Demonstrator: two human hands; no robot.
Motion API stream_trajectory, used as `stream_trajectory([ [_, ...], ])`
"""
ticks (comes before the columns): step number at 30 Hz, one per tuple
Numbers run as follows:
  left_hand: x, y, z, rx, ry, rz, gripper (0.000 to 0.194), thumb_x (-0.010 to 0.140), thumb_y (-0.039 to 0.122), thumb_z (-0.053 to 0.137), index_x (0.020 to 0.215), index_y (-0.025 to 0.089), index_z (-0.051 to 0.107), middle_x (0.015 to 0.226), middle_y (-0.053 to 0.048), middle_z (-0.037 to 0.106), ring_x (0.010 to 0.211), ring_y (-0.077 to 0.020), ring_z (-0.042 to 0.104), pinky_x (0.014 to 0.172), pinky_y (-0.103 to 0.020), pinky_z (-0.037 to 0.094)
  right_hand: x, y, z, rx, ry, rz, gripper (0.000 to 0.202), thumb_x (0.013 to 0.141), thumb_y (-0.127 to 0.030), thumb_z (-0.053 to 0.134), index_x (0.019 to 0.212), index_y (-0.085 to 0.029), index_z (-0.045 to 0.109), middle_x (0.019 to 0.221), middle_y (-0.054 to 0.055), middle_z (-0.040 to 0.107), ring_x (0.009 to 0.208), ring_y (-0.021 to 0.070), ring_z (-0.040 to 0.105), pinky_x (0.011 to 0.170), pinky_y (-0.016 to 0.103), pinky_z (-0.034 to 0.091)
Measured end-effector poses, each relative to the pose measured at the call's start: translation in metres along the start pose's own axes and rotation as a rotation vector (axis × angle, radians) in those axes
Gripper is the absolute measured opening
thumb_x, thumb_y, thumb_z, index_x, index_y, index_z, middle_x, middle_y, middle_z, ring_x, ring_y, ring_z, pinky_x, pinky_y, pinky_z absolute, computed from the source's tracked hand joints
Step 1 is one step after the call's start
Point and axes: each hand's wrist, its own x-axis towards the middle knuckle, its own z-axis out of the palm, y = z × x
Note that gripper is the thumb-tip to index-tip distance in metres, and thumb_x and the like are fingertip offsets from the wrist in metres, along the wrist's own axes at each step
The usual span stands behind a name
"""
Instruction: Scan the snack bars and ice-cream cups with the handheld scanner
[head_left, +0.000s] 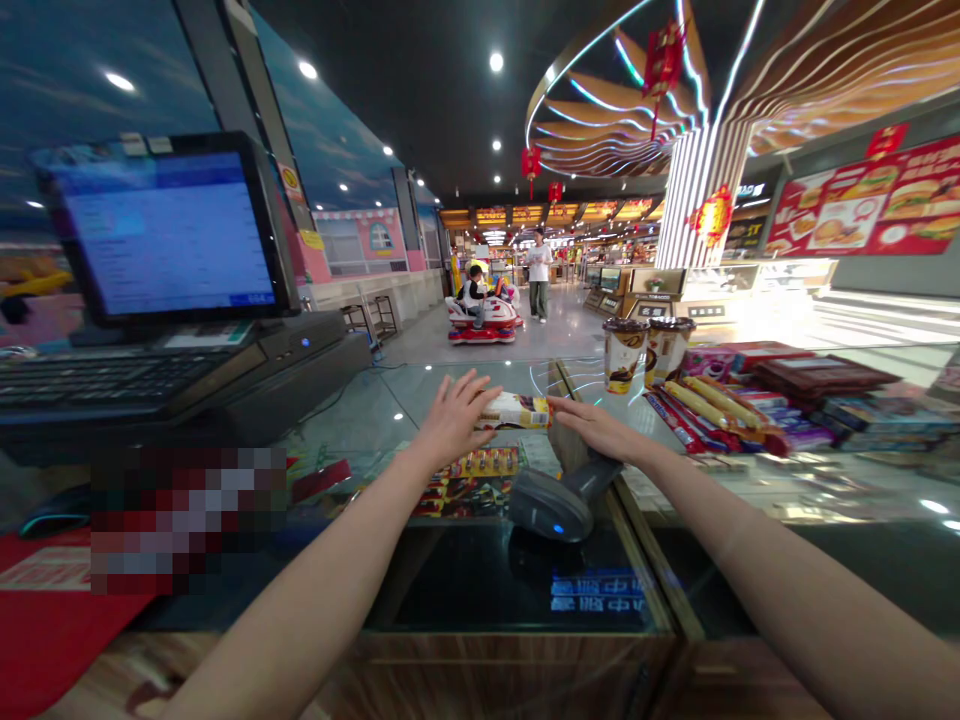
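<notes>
A small white, yellow and brown box (514, 411) with a barcode lies crosswise above the glass counter. Around its left end is my left hand (454, 420), thumb on the near side and fingers reaching over the top. My right hand (604, 434) has its fingers stretched out, their tips at the box's right end; I cannot tell how firmly they touch. Just below my right hand, a dark grey barcode scanner (553, 503) with a lit blue light rests on the counter, its handle partly under the hand.
On the left stand a lit monitor (169, 235) and a keyboard (105, 378). To the right are lidded cups (625, 355) and several packaged snacks (724, 410). Colourful small goods show under the glass. Beyond the counter, a person (538, 275) stands near someone on a ride-on car (484, 318).
</notes>
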Motion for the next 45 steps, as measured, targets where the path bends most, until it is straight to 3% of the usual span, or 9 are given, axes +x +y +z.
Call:
stream_trajectory([
  [5,0.006,0.01,-0.004,0.135,0.016,0.054,0.066,0.077,0.032,0.075,0.138,0.025,0.05,0.141,-0.009,0.055,0.144,-0.0316,0.033,0.121,-0.062,0.002,-0.002,-0.005,-0.001,-0.02,-0.007,-0.004,0.056,0.095,-0.057,0.042,0.145,-0.032,0.048,0.148,0.001,0.051,0.139,0.0323,0.043,0.118,0.055,0.024],
  [10,0.003,0.004,-0.001,0.138,-0.005,-0.021,0.071,0.074,0.027,0.078,0.138,0.03,0.049,0.134,-0.006,0.06,0.136,-0.031,0.041,0.12,-0.065,0.006,-0.006,-0.008,-0.009,-0.029,-0.003,0.007,0.057,0.097,-0.055,0.039,0.148,-0.031,0.043,0.143,0.003,0.056,0.138,0.0297,0.044,0.118,0.055,0.024],
  [15,-0.002,-0.006,-0.004,0.124,-0.038,-0.068,0.066,0.076,0.023,0.075,0.137,0.031,0.05,0.133,-0.006,0.06,0.131,-0.0292,0.046,0.118,-0.067,0.008,-0.011,-0.01,-0.02,-0.04,-0.017,0.005,0.055,0.097,-0.051,0.041,0.146,-0.028,0.047,0.136,0.005,0.063,0.131,0.0284,0.052,0.113,0.054,0.033],
  [21,-0.007,-0.011,-0.009,0.138,-0.052,-0.11,0.061,0.076,0.021,0.071,0.134,0.03,0.052,0.131,-0.006,0.061,0.129,-0.0296,0.047,0.118,-0.068,0.009,-0.026,-0.03,-0.033,-0.051,-0.146,-0.023,0.05,0.09,-0.048,0.055,0.133,-0.025,0.061,0.129,0.007,0.068,0.119,0.0284,0.061,0.106,0.047,0.044],
  [25,-0.008,-0.01,-0.014,0.148,-0.082,-0.151,0.065,0.073,0.016,0.071,0.134,0.029,0.052,0.134,-0.007,0.06,0.13,-0.0298,0.046,0.117,-0.068,0.012,-0.04,-0.05,-0.047,-0.042,-0.197,-0.009,0.049,0.085,-0.051,0.062,0.126,-0.026,0.067,0.131,0.005,0.066,0.123,0.0307,0.058,0.109,0.048,0.042],
  [29,-0.009,-0.01,-0.015,0.148,-0.088,-0.158,0.066,0.073,0.014,0.071,0.134,0.028,0.052,0.134,-0.007,0.06,0.13,-0.0299,0.046,0.117,-0.067,0.013,-0.051,-0.069,-0.055,-0.062,-0.305,0.001,0.062,0.075,-0.051,0.074,0.131,-0.029,0.064,0.136,0.004,0.062,0.126,0.032,0.054,0.11,0.047,0.039],
  [37,-0.016,-0.018,-0.014,0.136,-0.058,-0.128,0.061,0.077,0.02,0.068,0.135,0.027,0.052,0.131,-0.007,0.061,0.129,-0.0299,0.046,0.117,-0.068,0.008,-0.056,-0.074,-0.042,-0.219,-0.488,0.023,0.08,0.062,-0.035,0.082,0.137,-0.024,0.057,0.134,0.008,0.06,0.123,0.0306,0.053,0.105,0.041,0.042],
  [42,-0.021,-0.023,-0.014,0.112,-0.037,-0.156,0.062,0.077,0.024,0.069,0.136,0.03,0.051,0.133,-0.007,0.06,0.13,-0.0305,0.046,0.117,-0.068,0.009,-0.056,-0.069,-0.034,-0.275,-0.488,-0.018,0.074,0.061,-0.031,0.081,0.133,-0.03,0.061,0.125,0.005,0.065,0.117,0.03,0.056,0.1,0.041,0.044],
  [45,-0.022,-0.026,-0.014,0.094,-0.028,-0.182,0.064,0.078,0.027,0.07,0.137,0.031,0.049,0.134,-0.008,0.06,0.13,-0.0305,0.047,0.118,-0.067,0.009,-0.056,-0.068,-0.03,-0.271,-0.473,-0.038,0.061,0.06,-0.03,0.082,0.119,-0.029,0.069,0.116,0.003,0.068,0.111,0.03,0.058,0.098,0.041,0.045],
])
